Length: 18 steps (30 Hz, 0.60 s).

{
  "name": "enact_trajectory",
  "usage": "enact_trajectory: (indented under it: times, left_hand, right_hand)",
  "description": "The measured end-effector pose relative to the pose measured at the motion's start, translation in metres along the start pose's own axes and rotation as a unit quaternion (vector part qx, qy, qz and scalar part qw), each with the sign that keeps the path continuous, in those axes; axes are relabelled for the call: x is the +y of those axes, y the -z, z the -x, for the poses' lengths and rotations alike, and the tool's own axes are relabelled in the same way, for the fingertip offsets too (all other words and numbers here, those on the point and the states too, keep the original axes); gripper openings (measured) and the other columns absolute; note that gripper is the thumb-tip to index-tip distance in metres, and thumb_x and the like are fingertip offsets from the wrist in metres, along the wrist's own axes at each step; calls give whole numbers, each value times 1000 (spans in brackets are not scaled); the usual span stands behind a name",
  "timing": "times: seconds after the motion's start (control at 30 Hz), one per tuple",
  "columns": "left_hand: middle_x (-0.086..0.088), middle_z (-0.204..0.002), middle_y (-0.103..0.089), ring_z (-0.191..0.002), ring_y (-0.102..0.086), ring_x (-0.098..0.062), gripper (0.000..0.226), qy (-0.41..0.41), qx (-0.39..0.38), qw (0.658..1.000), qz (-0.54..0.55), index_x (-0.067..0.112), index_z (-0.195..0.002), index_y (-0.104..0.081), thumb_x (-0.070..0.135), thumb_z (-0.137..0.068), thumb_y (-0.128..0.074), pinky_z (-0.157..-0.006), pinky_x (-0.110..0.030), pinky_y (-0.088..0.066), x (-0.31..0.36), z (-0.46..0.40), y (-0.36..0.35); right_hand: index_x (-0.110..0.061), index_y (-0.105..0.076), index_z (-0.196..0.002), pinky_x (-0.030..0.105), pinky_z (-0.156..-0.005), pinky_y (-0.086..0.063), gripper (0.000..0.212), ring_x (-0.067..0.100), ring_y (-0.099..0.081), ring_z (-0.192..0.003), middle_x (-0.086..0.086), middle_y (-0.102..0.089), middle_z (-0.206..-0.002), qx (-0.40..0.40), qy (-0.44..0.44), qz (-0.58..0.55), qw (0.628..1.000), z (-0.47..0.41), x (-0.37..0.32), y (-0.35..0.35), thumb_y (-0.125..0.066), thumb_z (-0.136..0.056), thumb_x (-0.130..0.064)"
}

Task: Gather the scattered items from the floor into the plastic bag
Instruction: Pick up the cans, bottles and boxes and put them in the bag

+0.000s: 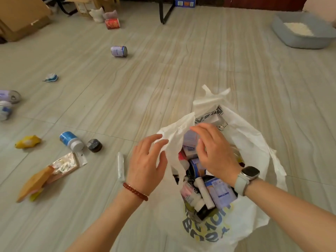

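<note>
Plastic bag [254, 142] sits on the floor [163, 70] at 5 o'clock, already packed with bottles and boxes. Left hand [147, 162] pinches the near rim flap, likely to hold the mouth open. Right hand [212, 150] hovers over the opening, fingers loosely spread, holding nothing. Pending at 9 o'clock: blue pill bottle [71, 141], dark jar [94, 145], white tube [121, 166].

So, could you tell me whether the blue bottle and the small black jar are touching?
Apart. The head view shows a strip of bare floor between the blue bottle and the black jar.
</note>
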<state>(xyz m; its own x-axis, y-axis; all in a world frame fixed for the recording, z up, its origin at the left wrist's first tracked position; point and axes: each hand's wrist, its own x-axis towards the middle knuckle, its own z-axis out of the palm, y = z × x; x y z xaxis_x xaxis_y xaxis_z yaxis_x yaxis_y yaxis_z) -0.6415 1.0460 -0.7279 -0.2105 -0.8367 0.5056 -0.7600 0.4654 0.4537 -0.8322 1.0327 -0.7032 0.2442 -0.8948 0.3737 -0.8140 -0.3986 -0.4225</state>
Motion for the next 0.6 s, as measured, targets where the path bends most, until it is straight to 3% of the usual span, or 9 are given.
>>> enact_trajectory:
  times: [0.07, 0.13, 0.23, 0.3, 0.4, 0.5, 0.6]
  left_hand:
    - [-12, -107, -62, -99, -55, -22, 25, 73, 25, 997, -4, 13, -105, -57, 18, -85, -44, -83, -34, -48, -34, 17, 19]
    - [-13, -107, -62, -98, -58, -27, 29, 135, -3, 990, -32, 10, -105, -60, 21, -85, -41, -81, -39, -50, -69, 39, 35]
    - [-15, -120, -57, -110, -54, -33, 32, 250, -68, 959, -115, 9, -115, -56, 18, -86, -50, -90, -47, -46, -115, 72, 53]
    - [-15, -135, -45, -125, -40, -33, 43, 339, -118, 918, -168, 12, -127, -47, 18, -85, -55, -100, -48, -35, -145, 89, 66]
    - [-13, -149, -23, -136, -19, -33, 59, 445, -145, 860, -201, 15, -139, -28, 21, -86, -53, -107, -51, -25, -194, 108, 87]
    - [-12, -153, -10, -139, -7, -33, 64, 473, -152, 841, -213, 17, -142, -19, 24, -87, -51, -110, -54, -17, -241, 117, 100]
    - [-11, -153, -11, -140, -8, -33, 67, 483, -178, 825, -233, 19, -143, -15, 36, -88, -49, -108, -56, -13, -277, 118, 105]
  right_hand:
    - [-2, -57, -115, 36, -84, -48, 37, 23, -53, -100, 17, -60, -108, 18, 39, -31, 999, -13, -27, -16, -37, -85, -9]
    - [-2, -59, -111, 34, -81, -47, 35, 23, -54, -97, 17, -61, -105, 14, 72, -70, 995, -25, -59, -38, -38, -84, -8]
    - [-5, -58, -112, 28, -84, -44, 34, 25, -56, -97, 13, -59, -107, -66, 89, -117, 987, -36, -109, -84, -38, -85, -11]
    - [-9, -48, -125, 26, -91, -38, 37, 24, -49, -112, 10, -51, -122, -170, 35, -142, 974, -37, -134, -121, -37, -90, -13]
    - [-8, -31, -136, 34, -102, -33, 44, 29, -39, -125, 13, -39, -133, -302, -93, -129, 940, -35, -154, -178, -37, -93, -16]
    - [-2, -23, -139, 36, -102, -31, 53, 32, -39, -120, 18, -39, -134, -305, -219, -85, 923, -34, -155, -223, -39, -92, -20]
    - [-1, -23, -137, 38, -97, -37, 56, 36, -44, -114, 20, -39, -129, -297, -302, -57, 904, -36, -152, -246, -45, -91, -23]
